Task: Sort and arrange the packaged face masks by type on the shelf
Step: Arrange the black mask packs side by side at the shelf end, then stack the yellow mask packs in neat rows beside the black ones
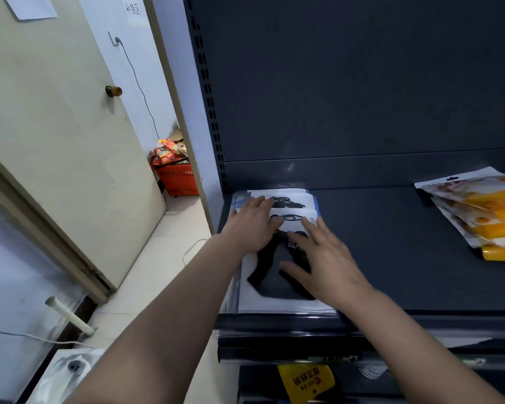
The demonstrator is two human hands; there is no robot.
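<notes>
At the left end of the dark grey shelf (391, 258) both hands lie flat, fingers straight, gripping nothing: the right hand (322, 259) on the nearest black-mask pack (277, 304), the left hand (252, 225) on the overlapping ones behind. These white-backed packs run lengthwise from front lip toward back panel. Fanned yellow packs (490, 218) lie well apart to the right; a pale door (70, 126) and red basket (178, 178) stand beyond at left.

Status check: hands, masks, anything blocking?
Left hand and right hand open, flat on black-mask packs at left end of shelf. Yellow packs stacked separately, far right. No obstruction seen.
</notes>
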